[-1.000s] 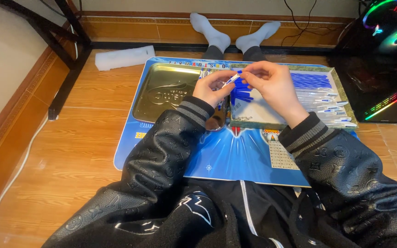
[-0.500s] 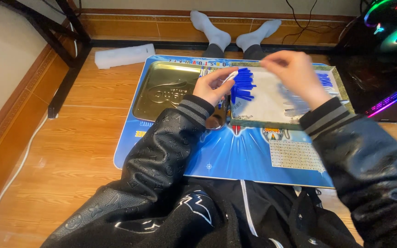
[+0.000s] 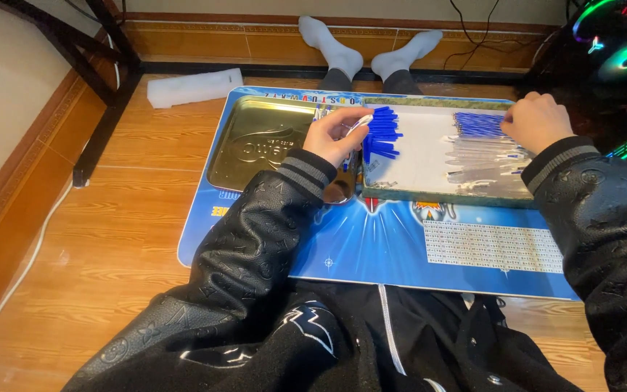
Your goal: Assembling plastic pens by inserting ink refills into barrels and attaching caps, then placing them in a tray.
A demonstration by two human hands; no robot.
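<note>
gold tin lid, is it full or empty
Empty. The gold tin lid lies open side up on the blue mat, its bare embossed bottom showing. The left hand hovers at its right edge.

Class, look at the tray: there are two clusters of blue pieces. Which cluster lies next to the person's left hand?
The cluster at the tray's left end, right beside the left hand. The other blue cluster sits further right, by the right hand.
</note>
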